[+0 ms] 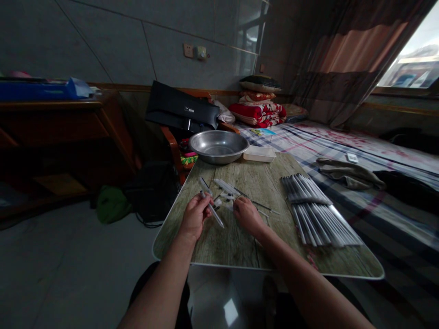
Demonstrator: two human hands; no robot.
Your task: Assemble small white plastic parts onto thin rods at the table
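**Two hands at a pen-part pile on a small wooden worktop**

While I sit at the worktop (240,246), my left hand (194,217) has its grip pressed around a slim pale pen barrel (213,212), pinched between thumb and fingers. The barrel slants away from my palm, its free end pointing down and right toward the middle of the board. My right hand (247,214) lies palm down just beside it, fingers curled onto a small heap of loose parts (227,197) — whether that grip has closed on a piece I cannot tell, because the fingertips are hidden under the knuckles.

To do this well, I judge the barrel should be kept steady and low over the board, with the open end turned toward the right hand, so a small piece can be met in line rather than at an angle. Light is dim, so working close to the heap should help.

Both forearms reach forward from the bottom of the view and angle inward, wrists low, hands near each other.

Off to my right lies a neat fan of finished pens (317,210). At the far edge stand a metal basin (218,146) and a shallow white tray (259,154); a bed (343,146) lies beyond, on the right.
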